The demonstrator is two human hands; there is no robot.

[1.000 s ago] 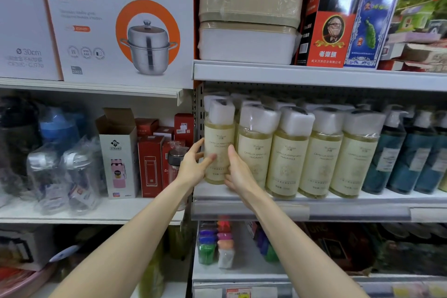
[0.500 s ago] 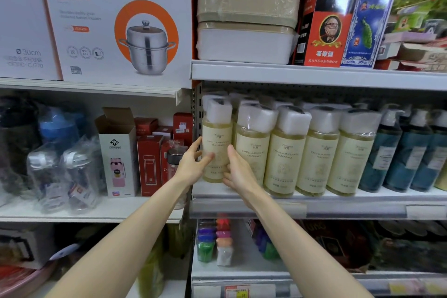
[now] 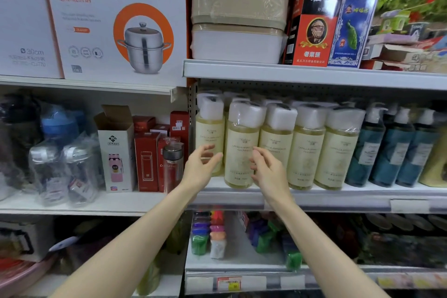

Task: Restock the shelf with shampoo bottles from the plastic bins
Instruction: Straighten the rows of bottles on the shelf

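A row of pale yellow shampoo bottles with plastic-wrapped white caps stands on the grey middle shelf. The leftmost bottle stands by the shelf upright, and a second bottle stands a little forward of it. My left hand hovers in front of the leftmost bottle with fingers spread and curled, holding nothing. My right hand is open in front of the second and third bottles, not gripping either. No plastic bin is in view.
Teal pump bottles fill the shelf's right end. Left bay holds a glass flask, red boxes and wrapped bottles. Above are stacked containers and a steamer box. Small colourful bottles sit on the shelf below.
Both hands have let go of the leftmost yellow bottle and drawn back a little, fingers opening. The bottle stays upright on the shelf. The view has moved closer.
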